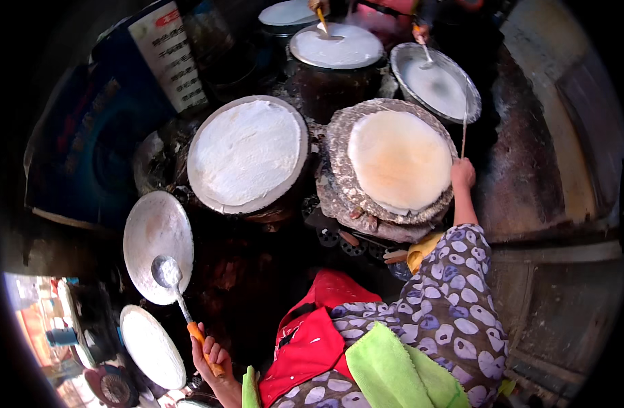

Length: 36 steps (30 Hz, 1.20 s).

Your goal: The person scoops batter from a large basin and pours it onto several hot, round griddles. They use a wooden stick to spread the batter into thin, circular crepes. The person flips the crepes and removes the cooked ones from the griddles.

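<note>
My left hand (215, 357) grips the orange handle of a metal ladle (183, 306). The ladle's bowl is over a bare, round griddle (143, 229) at the left; I cannot tell if they touch. My right hand (463, 176) holds a thin stick (465, 122) that points away from me, beside the right edge of a round flatbread (401, 158). This bread is pale with a browned middle and lies on a thick, crusted round slab (340, 137). To its left, a white batter sheet (248, 153) covers another griddle (195, 186).
Across from me, another person's hand (319, 5) works a spreader on a white-coated griddle (337, 48). The other hand (420, 33) holds a ladle in a batter basin (434, 92). Another white-coated griddle (151, 347) stands lower left. A signboard (164, 56) bears writing.
</note>
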Tool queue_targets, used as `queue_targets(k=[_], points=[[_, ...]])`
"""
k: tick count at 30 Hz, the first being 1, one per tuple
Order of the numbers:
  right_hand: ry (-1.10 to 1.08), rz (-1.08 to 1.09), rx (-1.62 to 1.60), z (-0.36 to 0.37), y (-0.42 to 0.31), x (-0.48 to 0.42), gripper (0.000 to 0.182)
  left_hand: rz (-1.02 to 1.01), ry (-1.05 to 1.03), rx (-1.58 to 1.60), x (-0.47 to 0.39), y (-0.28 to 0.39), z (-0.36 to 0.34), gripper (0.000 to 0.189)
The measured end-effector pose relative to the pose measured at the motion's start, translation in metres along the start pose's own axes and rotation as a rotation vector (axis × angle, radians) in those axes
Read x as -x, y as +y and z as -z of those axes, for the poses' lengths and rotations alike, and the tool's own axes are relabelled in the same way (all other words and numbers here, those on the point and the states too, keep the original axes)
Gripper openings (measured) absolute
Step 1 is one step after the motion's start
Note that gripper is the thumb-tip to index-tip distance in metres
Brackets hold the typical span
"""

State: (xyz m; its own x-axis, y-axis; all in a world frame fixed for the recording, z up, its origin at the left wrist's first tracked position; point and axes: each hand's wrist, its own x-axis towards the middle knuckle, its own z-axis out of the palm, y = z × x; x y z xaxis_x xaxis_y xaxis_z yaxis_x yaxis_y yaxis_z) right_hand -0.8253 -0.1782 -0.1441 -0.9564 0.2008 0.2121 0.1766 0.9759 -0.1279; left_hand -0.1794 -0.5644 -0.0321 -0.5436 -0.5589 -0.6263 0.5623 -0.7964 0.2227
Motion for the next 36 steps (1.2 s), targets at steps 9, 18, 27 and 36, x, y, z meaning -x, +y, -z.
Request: queue_targets(k=[9,18,27,36], points=[[-0.344,0.923,-0.587,0.018,-0.244,0.166,0.02,-0.221,-0.005,0.093,0.046,-0.023,0.05,0.042],[-1.373,2.148,-0.157,0.063,-0.237,0.49,0.032,-0.737,0.206,0.31,0.219,-0.157,0.088,0.045],[-1.249,2.981,0.202,0.08,-0.076,0.587,0.028,-1.198,0.832,0.648,0.37,-0.441,0.163,0.03],[-1.127,3.179,0.28,0.099,0.071,0.614,0.024,-0.604,1.572,0.378,0.445,-0.632,0.368,0.035]])
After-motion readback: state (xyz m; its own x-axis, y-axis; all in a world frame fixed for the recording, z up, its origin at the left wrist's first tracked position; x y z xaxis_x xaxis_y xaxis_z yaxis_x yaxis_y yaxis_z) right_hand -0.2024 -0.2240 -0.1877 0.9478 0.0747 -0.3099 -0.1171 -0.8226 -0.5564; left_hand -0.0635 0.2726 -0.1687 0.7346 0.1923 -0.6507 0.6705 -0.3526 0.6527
